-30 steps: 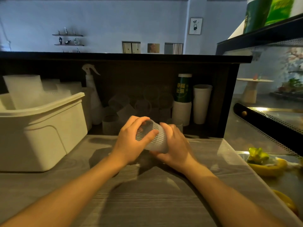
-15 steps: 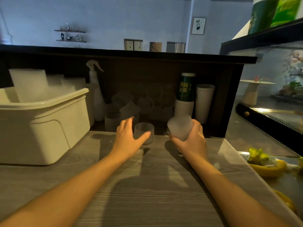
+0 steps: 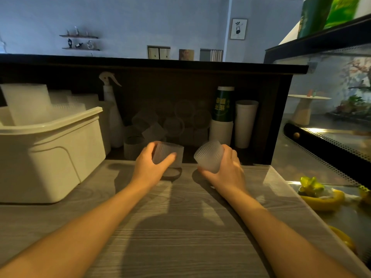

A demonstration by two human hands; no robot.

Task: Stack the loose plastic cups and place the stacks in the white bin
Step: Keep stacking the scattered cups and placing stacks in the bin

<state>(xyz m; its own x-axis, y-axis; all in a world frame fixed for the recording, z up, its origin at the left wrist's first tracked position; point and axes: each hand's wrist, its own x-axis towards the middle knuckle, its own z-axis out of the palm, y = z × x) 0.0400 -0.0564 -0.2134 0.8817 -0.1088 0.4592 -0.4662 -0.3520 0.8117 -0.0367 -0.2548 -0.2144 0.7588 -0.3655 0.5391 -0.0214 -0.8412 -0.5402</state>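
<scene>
White bin (image 3: 60,157): far left on the wood-grain counter (image 3: 180,227), rim up. Frosted cup stacks (image 3: 26,103) stand inside it, rising above the rim.

Spray bottle (image 3: 112,117): white, upright, just behind the bin's right corner, against the dark back panel.

Loose plastic cups (image 3: 160,125): clear, ribbed, heaped in the shadowed recess behind the counter edge, some on their sides, some with mouths toward me. Count unclear in the dim light. One ribbed cup (image 3: 133,149) stands apart at the left of the heap.

My left hand (image 3: 149,167): fingers and thumb curled round a clear ribbed cup (image 3: 170,153), mouth up, at the counter's back edge. I cannot tell whether its base touches the counter.

My right hand (image 3: 224,171): fingers wrapped round a frosted ribbed cup (image 3: 208,156), tilted, closed base pointing up and left toward the other hand. Clear of the counter. The two held cups are near each other, not touching.

Green-labelled cup stack (image 3: 222,105): upright behind my right hand, seated on white paper cups (image 3: 220,133).

Tall white cup (image 3: 246,123): upright, just right of the green stack.

Display case (image 3: 331,141): far right, glass-fronted, with a dark perforated rail. Yellow and green items (image 3: 317,193) lie in its lower tray; too blurred to name.
</scene>
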